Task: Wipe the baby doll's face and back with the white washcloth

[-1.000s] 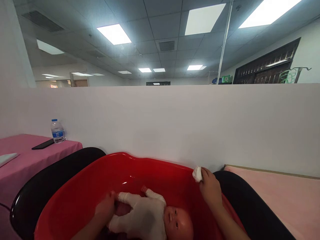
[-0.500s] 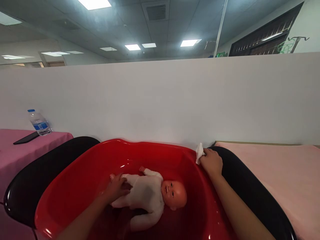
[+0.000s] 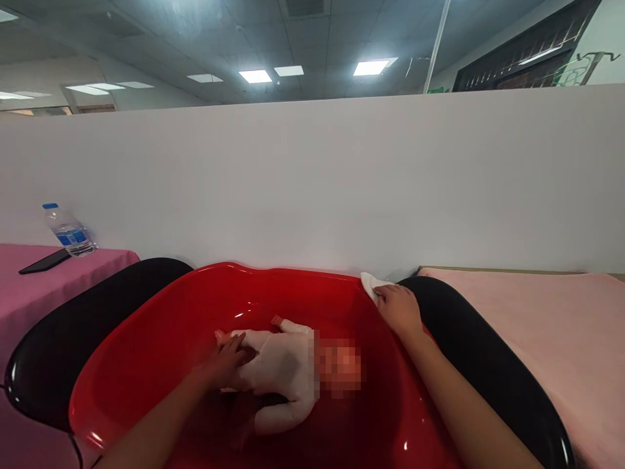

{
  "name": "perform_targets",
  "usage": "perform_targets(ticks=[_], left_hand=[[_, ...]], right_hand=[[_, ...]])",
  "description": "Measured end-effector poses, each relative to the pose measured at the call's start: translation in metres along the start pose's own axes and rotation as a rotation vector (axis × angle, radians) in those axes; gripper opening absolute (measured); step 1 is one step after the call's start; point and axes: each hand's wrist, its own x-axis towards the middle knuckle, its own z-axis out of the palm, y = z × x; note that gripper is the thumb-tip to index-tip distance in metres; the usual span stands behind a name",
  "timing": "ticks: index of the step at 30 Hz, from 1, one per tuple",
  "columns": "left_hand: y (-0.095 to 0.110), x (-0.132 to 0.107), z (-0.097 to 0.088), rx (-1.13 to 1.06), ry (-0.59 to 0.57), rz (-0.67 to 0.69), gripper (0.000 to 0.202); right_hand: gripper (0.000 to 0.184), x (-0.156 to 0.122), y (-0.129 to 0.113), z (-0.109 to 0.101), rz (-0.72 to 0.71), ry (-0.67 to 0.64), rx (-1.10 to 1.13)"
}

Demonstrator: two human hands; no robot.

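A baby doll (image 3: 286, 365) in a white bodysuit lies on its back in a red basin tub (image 3: 293, 277), its head to the right. My left hand (image 3: 227, 361) rests over the doll's legs, fingers stretched out and slightly apart. It is unclear how firmly it touches them. On the tub's upper right rim, my right hand (image 3: 401, 309) presses a white cloth (image 3: 372, 284) under its fingers. Part of the cloth is hidden by that hand.
Black padded edges (image 3: 97, 312) flank the tub. To the left, a water bottle (image 3: 71, 234) leans at the white partition (image 3: 303, 189) beside a dark phone-like slab (image 3: 45, 262) on a pink-covered table (image 3: 110, 264). A pink-sheeted surface (image 3: 527, 326) lies to the right.
My right hand and the cloth have moved left along the rim, and the cloth now lies flatter against it. My left hand stays over the doll's legs. The view has tilted slightly downward.
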Motion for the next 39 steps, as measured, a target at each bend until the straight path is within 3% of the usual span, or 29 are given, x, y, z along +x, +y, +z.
perform_targets(ticks=[3, 6, 9, 12, 15, 20, 25, 29, 32, 34, 36, 39], left_hand=[[0.01, -0.004, -0.006, 0.039, -0.061, -0.027, 0.101], [0.022, -0.01, -0.016, 0.035, -0.062, -0.043, 0.097], [0.029, -0.013, -0.026, 0.022, -0.054, -0.04, 0.093], [0.03, -0.012, -0.03, 0.051, -0.07, -0.032, 0.092], [0.027, -0.008, -0.028, 0.07, -0.081, -0.009, 0.092], [0.027, -0.006, -0.027, 0.061, -0.079, -0.009, 0.081], [0.034, -0.01, -0.04, 0.055, -0.101, 0.01, 0.082], [0.039, -0.011, -0.042, 0.065, -0.117, 0.052, 0.085], [0.039, -0.008, -0.041, 0.101, -0.134, 0.075, 0.09], [0.037, -0.005, -0.042, 0.142, -0.142, 0.071, 0.093], [0.033, 0.0, -0.044, 0.183, -0.139, 0.077, 0.092], [0.029, 0.005, -0.048, 0.211, -0.14, 0.122, 0.084]], right_hand=[[0.034, -0.001, -0.005, 0.007, -0.022, -0.095, -0.029], [0.034, -0.001, -0.008, 0.007, -0.045, -0.112, -0.066], [0.032, 0.002, -0.005, -0.006, -0.007, -0.079, -0.073], [0.034, 0.005, 0.0, -0.028, 0.125, -0.038, -0.038], [0.034, 0.005, 0.002, -0.043, 0.245, -0.153, -0.001], [0.032, 0.005, 0.004, -0.047, 0.254, -0.333, 0.014], [0.03, 0.003, 0.015, -0.045, 0.257, -0.288, 0.173], [0.033, -0.004, 0.018, -0.041, 0.126, -0.073, 0.223], [0.034, -0.01, 0.007, -0.035, -0.107, 0.079, 0.372], [0.031, -0.015, -0.008, -0.028, -0.178, 0.083, 0.523], [0.029, -0.022, -0.029, -0.018, -0.108, -0.001, 0.694], [0.043, -0.039, -0.064, 0.006, 0.178, -0.192, 0.876]])
